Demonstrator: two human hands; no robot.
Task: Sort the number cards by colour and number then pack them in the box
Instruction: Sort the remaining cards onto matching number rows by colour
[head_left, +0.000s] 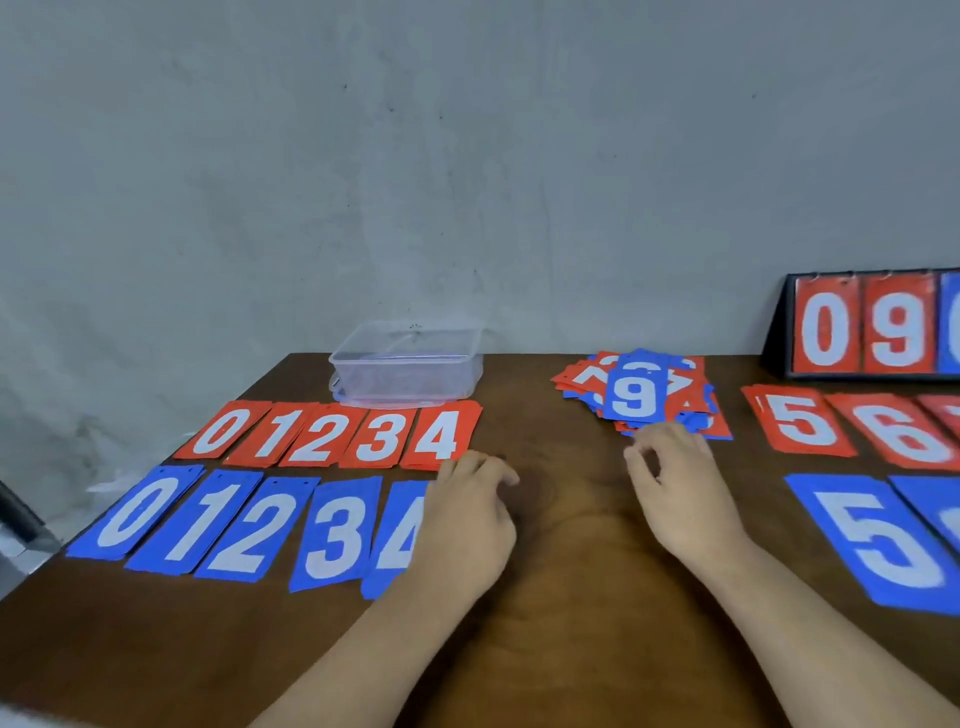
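Observation:
On the left lie two rows of number cards: red 0 to 4 (332, 435) behind, blue 0 to 4 (244, 530) in front. A mixed pile of red and blue cards (644, 397), a blue 9 on top, sits at the back centre. On the right lie red 5 and 6 (852, 426) and a blue 5 (878, 540). The clear plastic box (408, 364) stands empty behind the red row. My left hand (467, 525) hovers over the blue 4's right edge, fingers loosely curled, holding nothing. My right hand (680, 483) is just in front of the pile, fingers loosely curled and empty.
A black flip scoreboard (872, 327) showing red 0 and 9 stands at the back right. The brown wooden table (561, 519) meets a grey wall behind. Its left edge runs diagonally past the blue 0.

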